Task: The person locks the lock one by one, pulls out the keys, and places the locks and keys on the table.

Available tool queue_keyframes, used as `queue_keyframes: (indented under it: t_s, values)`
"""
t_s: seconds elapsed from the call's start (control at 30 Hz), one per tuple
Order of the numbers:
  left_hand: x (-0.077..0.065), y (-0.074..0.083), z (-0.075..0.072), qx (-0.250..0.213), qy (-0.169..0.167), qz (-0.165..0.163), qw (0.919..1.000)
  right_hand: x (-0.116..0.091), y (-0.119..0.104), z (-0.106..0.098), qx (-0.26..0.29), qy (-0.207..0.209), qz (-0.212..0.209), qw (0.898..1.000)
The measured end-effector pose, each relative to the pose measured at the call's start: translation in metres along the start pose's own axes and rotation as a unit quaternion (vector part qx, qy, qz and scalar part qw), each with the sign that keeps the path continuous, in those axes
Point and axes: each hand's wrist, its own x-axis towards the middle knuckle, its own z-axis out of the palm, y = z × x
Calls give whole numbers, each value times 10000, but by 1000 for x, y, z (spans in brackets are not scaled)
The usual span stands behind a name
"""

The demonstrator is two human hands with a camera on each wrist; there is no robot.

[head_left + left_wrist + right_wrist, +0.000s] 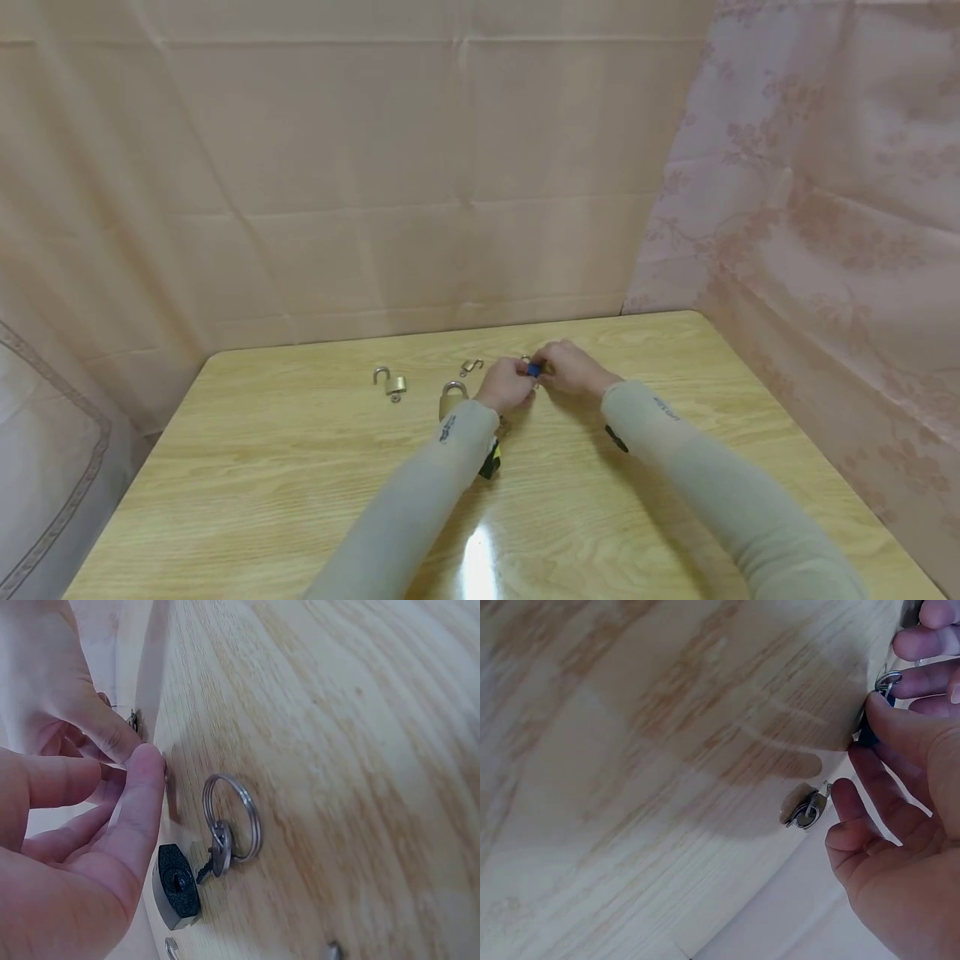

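Both hands meet over the far middle of the table. The thumb and a finger of my right hand (572,368) pinch a small blue padlock (533,369). A metal ring (889,679) shows beside it in the right wrist view. Fingertips of my left hand (506,383) reach this ring and the blue body, but the exact hold is hidden. In the left wrist view, a black padlock (176,885) lies beneath the left hand, next to a key (220,851) on a split ring. A small brass piece with rings (806,810) lies near the right fingers.
Left of the hands, a large brass padlock (452,403) lies partly behind the left sleeve. Farther left is a brass padlock (396,385) with its shackle out, a ring (395,398) beside it. A smaller open padlock (469,365) lies farther back. Curtains hang behind the table (300,475).
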Motion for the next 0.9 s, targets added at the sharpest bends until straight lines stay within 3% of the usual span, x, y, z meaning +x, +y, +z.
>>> queue_keyframes:
  t_s: [0.3, 0.47, 0.77, 0.9]
  values:
    - [-3, -6, 0, -235, -142, -25, 9996, 0, 2, 3, 250, -188, 121, 9994]
    - [-8, -9, -12, -473, -160, 62, 9987, 2, -7, -4, 455, -11, 290, 9985]
    - [-15, -10, -37, -1469, -325, -101, 9886, -4, -22, -14, 398, 609, -458, 9963]
    - [-16, -11, -40, -1541, -357, -37, 9874, -8, -25, -12, 522, 843, -588, 9933]
